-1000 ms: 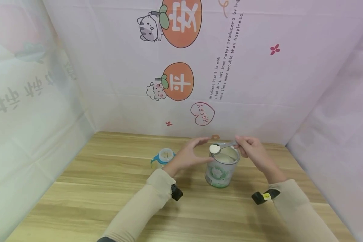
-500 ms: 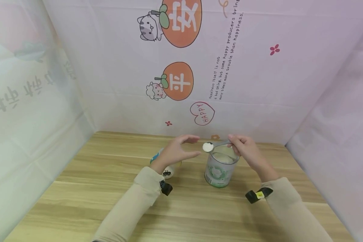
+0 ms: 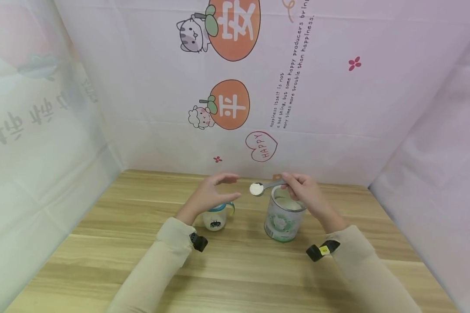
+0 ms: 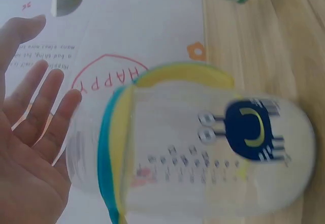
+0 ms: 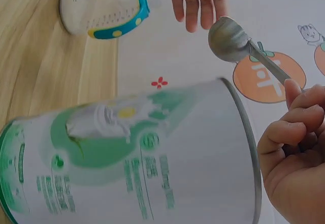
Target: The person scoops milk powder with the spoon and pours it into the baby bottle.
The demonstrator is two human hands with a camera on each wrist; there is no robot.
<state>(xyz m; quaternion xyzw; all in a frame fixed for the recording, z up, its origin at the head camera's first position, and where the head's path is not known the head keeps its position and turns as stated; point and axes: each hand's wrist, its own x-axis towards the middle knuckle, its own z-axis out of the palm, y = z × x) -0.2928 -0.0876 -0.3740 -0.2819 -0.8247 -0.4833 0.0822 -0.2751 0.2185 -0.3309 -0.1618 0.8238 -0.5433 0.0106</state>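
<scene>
My right hand pinches the handle of a metal measuring spoon, whose bowl carries white powder. The spoon is level, left of the rim of an open milk powder can with pale powder inside. In the right wrist view the underside of the spoon shows. My left hand holds nothing; its fingers are spread from the thumb, left of the spoon. Below and partly behind it stands a baby bottle with a blue collar and a crab print. In the left wrist view the bottle is beside the palm.
Both objects stand on a wooden table, the can to the right of the bottle. A white printed cloth hangs behind the table, with more cloth at both sides. Black bands with cameras sit on both wrists.
Both hands have moved left. The spoon with its powder has shifted from over the can's mouth to left of its rim, and the left hand has moved from the can toward the bottle.
</scene>
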